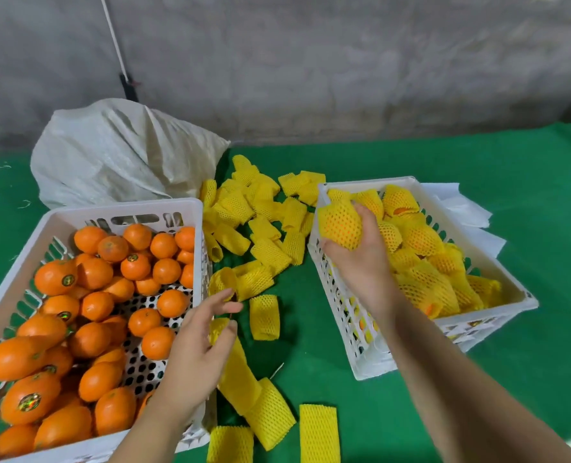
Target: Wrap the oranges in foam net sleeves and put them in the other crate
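Your right hand (pixel 361 252): fingers curled round one orange wrapped in a yellow foam net sleeve (pixel 340 224), above the near-left rim of the right-hand white perforated plastic crate (pixel 344 315) of wrapped fruit. Your left hand (pixel 199 345): fingers loosely spread, holding nothing, above the left-hand white plastic crate (pixel 123 208) of bare oranges (pixel 95 272). Loose yellow foam sleeves (pixel 264 317): on the green table cover (pixel 528 168), between the crates.

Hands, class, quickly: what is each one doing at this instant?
Left hand: open, fingers relaxed, holding nothing, above the loose foam net sleeves.
Right hand: gripping a sleeved orange over the right crate.
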